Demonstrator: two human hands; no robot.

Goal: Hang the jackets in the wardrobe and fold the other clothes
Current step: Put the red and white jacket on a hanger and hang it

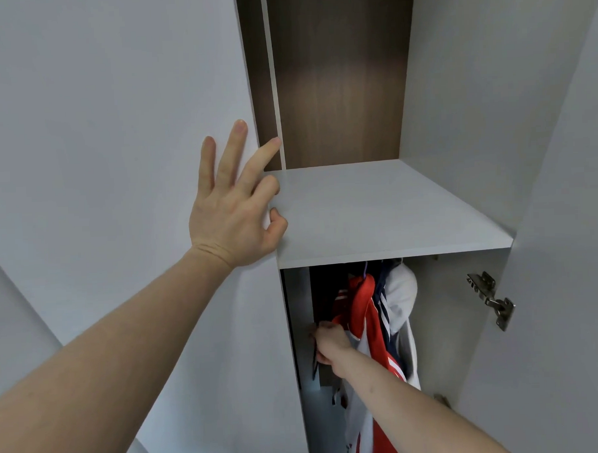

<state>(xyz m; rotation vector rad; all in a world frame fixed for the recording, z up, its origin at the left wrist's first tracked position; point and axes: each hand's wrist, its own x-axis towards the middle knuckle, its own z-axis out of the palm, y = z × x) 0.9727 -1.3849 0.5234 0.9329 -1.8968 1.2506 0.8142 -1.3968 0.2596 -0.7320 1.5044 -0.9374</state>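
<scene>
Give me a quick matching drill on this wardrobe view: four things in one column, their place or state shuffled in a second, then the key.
Things:
1. left hand
2. right hand
3. red jacket
4. hinge

Places or states:
A. hanging below the shelf
B. fixed on the open door, at right
C. fingers spread at the left panel, beside the shelf
D. reaching into the lower compartment beside the clothes

Pairs: 1-C, 2-D, 3-A, 4-B

Left hand: left hand [234,208] flat, fingers spread, on white wardrobe panel [118,131] beside pale shelf [385,209].
Right hand: right hand [330,340] gripping something dark beside hanging red-and-white jacket [365,319].
</scene>
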